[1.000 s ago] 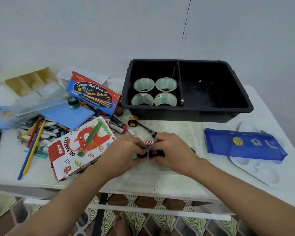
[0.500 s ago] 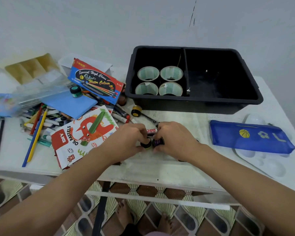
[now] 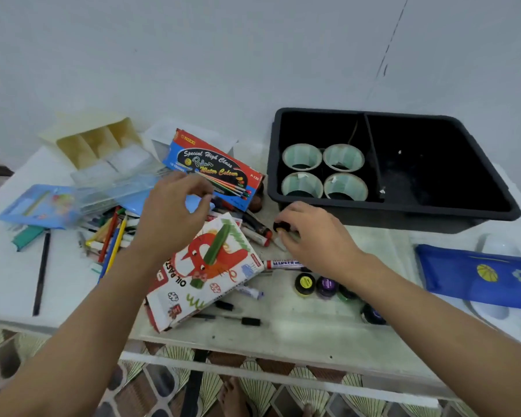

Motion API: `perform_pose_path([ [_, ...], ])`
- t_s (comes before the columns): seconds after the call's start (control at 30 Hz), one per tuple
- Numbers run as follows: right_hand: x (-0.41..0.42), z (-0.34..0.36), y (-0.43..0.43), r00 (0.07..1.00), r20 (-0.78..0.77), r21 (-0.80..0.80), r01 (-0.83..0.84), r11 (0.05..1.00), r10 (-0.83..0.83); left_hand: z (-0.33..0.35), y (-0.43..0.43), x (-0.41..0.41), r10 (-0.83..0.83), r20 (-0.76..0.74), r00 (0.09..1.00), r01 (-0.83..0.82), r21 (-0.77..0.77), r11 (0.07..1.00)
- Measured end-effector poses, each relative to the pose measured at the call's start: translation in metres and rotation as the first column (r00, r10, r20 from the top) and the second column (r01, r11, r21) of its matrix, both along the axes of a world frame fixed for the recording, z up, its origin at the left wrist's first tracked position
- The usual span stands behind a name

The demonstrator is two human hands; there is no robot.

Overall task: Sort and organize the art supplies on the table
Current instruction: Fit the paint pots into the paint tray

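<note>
The right hand (image 3: 313,239) pinches a small black paint jar (image 3: 281,227) at frame centre, just in front of the black tray (image 3: 403,218). The left hand (image 3: 172,215) hovers with fingers loosely curled, holding nothing, by the water colour box (image 3: 214,167), which is lettered "Special High Class Water Colour". Below it lies an oil pastel box (image 3: 205,275) showing "OIL PAST". A marker pen (image 3: 283,263) reading "MARKER" rests on the worktop (image 3: 313,326).

I see four tape rolls (image 3: 324,170) upright in bin (image 3: 403,212) left compartment; paint jars (image 3: 315,285) clustered front-centre on surface (image 3: 283,328); small dark jar (image 3: 281,227) gripped by right hand (image 3: 316,236); pastels box (image 3: 205,275) left.
</note>
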State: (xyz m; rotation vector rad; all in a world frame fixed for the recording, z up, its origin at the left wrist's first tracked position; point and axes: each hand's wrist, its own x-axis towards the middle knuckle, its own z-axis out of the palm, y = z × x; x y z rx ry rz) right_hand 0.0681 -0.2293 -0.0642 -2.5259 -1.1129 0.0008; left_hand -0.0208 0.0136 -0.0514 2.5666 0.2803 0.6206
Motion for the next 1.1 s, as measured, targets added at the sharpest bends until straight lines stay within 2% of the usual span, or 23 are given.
perform_pose_path([
  [0.17,-0.001,-0.003,0.029,0.984,0.176,-0.1,-0.011,0.995,0.028,-0.016,0.039,0.015,0.123,-0.169,0.978,-0.104,0.116,0.988],
  [0.43,-0.003,-0.02,0.037,0.973,0.22,-0.44,0.036,0.897,0.069,-0.028,0.061,0.026,0.082,-0.214,0.973,-0.031,0.233,0.972],
  [0.6,-0.004,-0.014,0.04,0.974,0.211,-0.491,0.036,0.871,0.078,-0.026,0.074,0.026,0.016,-0.204,0.979,0.009,0.119,0.993],
  [0.83,0.007,-0.021,0.028,0.977,0.195,-0.533,0.03,0.845,0.089,-0.028,0.082,0.021,0.014,-0.173,0.985,0.012,0.146,0.989],
  [1.1,0.012,-0.028,0.009,0.957,0.259,-0.544,0.034,0.839,0.129,-0.024,0.074,0.02,0.055,-0.22,0.974,-0.017,0.173,0.985],
])
